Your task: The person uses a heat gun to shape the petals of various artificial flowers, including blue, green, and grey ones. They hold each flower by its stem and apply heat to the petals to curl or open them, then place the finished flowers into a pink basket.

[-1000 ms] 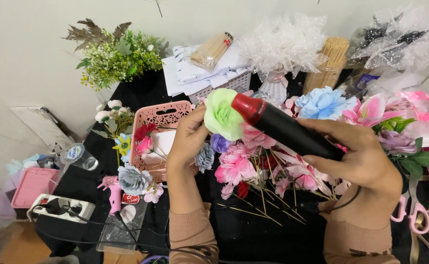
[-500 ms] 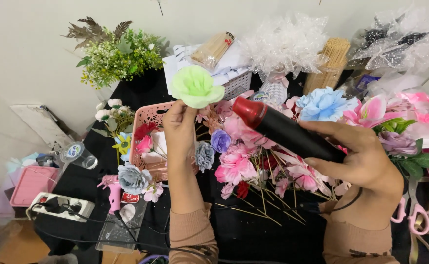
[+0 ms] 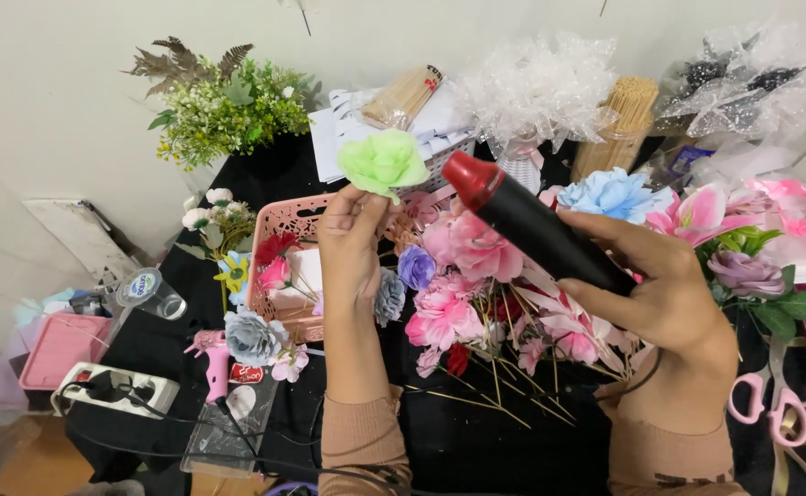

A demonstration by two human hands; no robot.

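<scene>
Holding a light green paper flower (image 3: 383,163) up at upper centre of the frame, the left hand (image 3: 352,243) pinches it from below with fingers closed narrow on its base. Just right of it, the right hand (image 3: 669,289) wraps fully around one black heat tool (image 3: 531,225) with a red tip, which slants up-left so that the tip sits near the flower without touching it.

Below both hands, on the black table (image 3: 476,441), lies a loose heap of pink flowers (image 3: 458,294) on thin stems; their number cannot be told. One blue flower (image 3: 612,195) sits right of centre, one small purple flower (image 3: 416,266) beside the left wrist, and one pink basket (image 3: 284,257) behind that hand. At lower left lie one pink glue gun (image 3: 212,363), one grey flower (image 3: 251,335) and one white power strip (image 3: 114,390). One pair of pink scissors (image 3: 770,409) rests at lower right. One leafy green bunch (image 3: 224,110) stands at upper left, and two bundles of wooden sticks (image 3: 619,124) stand along the top.
</scene>
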